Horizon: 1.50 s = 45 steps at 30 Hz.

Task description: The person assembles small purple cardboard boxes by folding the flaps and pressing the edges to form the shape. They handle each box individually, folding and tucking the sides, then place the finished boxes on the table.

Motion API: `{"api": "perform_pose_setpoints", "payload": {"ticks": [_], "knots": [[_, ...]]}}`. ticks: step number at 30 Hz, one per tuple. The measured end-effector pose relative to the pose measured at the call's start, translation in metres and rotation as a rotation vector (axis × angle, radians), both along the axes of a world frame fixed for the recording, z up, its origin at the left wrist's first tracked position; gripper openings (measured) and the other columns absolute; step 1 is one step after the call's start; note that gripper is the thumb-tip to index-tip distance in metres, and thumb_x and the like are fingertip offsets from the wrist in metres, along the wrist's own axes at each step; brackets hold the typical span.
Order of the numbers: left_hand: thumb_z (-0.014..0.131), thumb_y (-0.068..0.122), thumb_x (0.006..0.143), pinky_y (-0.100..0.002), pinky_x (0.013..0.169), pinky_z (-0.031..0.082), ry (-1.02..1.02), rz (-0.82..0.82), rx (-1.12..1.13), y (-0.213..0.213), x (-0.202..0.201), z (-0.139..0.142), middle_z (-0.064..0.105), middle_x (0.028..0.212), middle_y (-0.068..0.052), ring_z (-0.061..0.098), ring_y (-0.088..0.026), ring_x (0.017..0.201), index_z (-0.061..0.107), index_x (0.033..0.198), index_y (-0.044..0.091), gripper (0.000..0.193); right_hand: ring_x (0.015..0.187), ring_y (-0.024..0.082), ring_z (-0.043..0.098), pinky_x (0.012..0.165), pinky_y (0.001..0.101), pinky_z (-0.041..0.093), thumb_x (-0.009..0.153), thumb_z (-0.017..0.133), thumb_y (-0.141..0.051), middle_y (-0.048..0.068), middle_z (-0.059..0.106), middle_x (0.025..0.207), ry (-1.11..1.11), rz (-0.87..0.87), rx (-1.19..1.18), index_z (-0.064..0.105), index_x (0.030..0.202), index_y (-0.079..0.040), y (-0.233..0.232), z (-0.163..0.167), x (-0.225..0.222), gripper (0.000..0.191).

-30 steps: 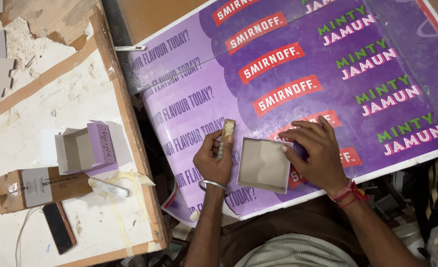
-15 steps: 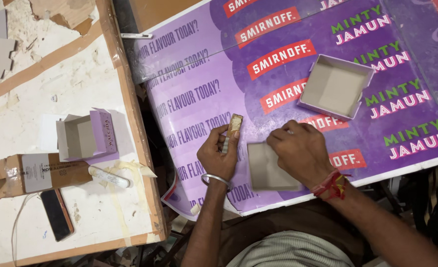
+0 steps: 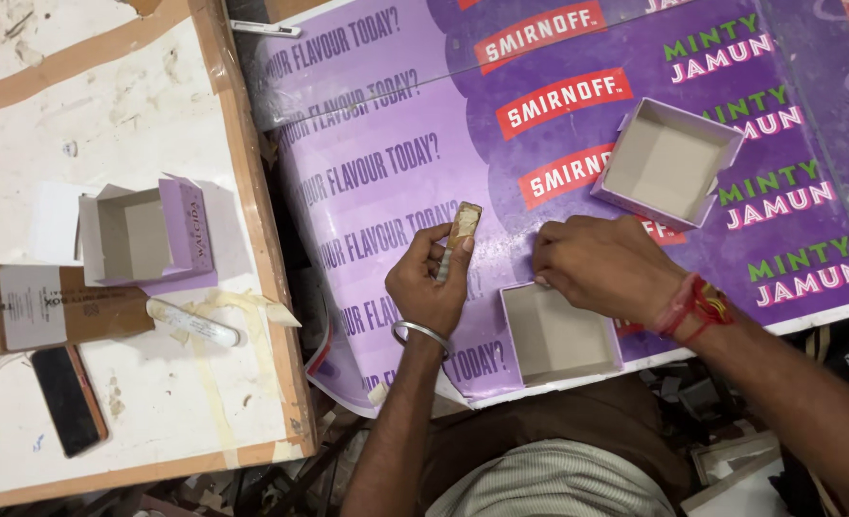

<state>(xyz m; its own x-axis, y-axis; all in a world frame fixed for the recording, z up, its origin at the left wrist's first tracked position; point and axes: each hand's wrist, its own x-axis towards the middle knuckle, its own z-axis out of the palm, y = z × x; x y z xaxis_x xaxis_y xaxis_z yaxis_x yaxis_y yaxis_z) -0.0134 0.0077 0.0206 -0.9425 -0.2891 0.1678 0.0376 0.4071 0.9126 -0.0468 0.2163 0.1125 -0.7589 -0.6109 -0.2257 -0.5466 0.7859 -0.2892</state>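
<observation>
Left hand (image 3: 431, 283) grips a flat stick (image 3: 459, 239); right hand (image 3: 601, 266) touches an open box (image 3: 558, 333).

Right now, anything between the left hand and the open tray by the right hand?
Head view: only bare purple printed sheet between left hand and tray.

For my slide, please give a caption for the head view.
Left hand grips a small tool; right hand touches an open box.

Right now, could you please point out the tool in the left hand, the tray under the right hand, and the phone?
tool (image 3: 459, 237), head view, its middle.
tray (image 3: 560, 335), head view, inner floor.
phone (image 3: 68, 399), head view, screen centre.
</observation>
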Motion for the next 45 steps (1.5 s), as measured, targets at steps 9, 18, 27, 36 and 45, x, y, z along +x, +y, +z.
{"api": "perform_pose_setpoints", "payload": {"ticks": [9, 18, 27, 36, 45], "knots": [[0.082, 0.023, 0.089, -0.024, 0.05, 0.049, 0.006, 0.024, 0.04, -0.01, -0.005, 0.004, 0.069, 0.066, -0.001, 0.062, -0.008, 0.055, 0.076, 0.106, 0.006, 0.024, 0.085, 0.032, 0.072, 0.071, 0.0484, 0.056, 0.088, 0.062, -0.027, 0.008, 0.073, 0.085, -0.145, 0.097, 0.149, 0.073, 0.089, -0.012, -0.022, 0.007, -0.012, 0.019], [0.079, 0.025, 0.093, -0.024, 0.049, 0.049, 0.031, -0.015, 0.009, -0.018, -0.01, 0.001, 0.069, 0.068, 0.0, 0.067, -0.008, 0.057, 0.074, 0.11, 0.009, 0.024, 0.073, 0.026, 0.071, 0.054, 0.0424, 0.055, 0.081, 0.065, -0.02, 0.004, 0.071, 0.086, 0.046, 0.146, 0.029, 0.075, 0.093, -0.016, -0.018, -0.009, 0.008, 0.015], [0.08, 0.025, 0.093, -0.024, 0.048, 0.046, 0.056, -0.007, -0.029, -0.018, -0.012, 0.004, 0.068, 0.066, 0.0, 0.064, -0.008, 0.054, 0.074, 0.108, 0.009, 0.023, 0.075, 0.024, 0.069, 0.055, 0.0412, 0.053, 0.08, 0.068, -0.013, 0.003, 0.064, 0.076, 0.103, 0.144, -0.023, 0.072, 0.083, -0.012, -0.004, -0.034, 0.014, 0.006], [0.081, 0.023, 0.091, -0.023, 0.047, 0.045, -0.014, 0.019, 0.064, -0.011, -0.002, -0.005, 0.069, 0.066, 0.0, 0.06, -0.005, 0.053, 0.075, 0.108, 0.006, 0.025, 0.085, 0.023, 0.073, 0.067, 0.0363, 0.058, 0.085, 0.071, -0.011, 0.006, 0.077, 0.097, 0.278, -0.003, -0.199, 0.079, 0.112, -0.012, 0.007, -0.031, 0.027, 0.029], [0.081, 0.02, 0.09, -0.022, 0.048, 0.044, 0.037, 0.018, 0.04, -0.008, -0.001, -0.006, 0.066, 0.065, 0.0, 0.057, -0.005, 0.053, 0.075, 0.107, 0.004, 0.024, 0.111, 0.028, 0.07, 0.084, 0.0394, 0.06, 0.088, 0.077, -0.033, 0.011, 0.072, 0.125, 0.328, -0.198, -0.279, 0.068, 0.131, -0.011, 0.034, -0.005, 0.035, 0.05]]}}
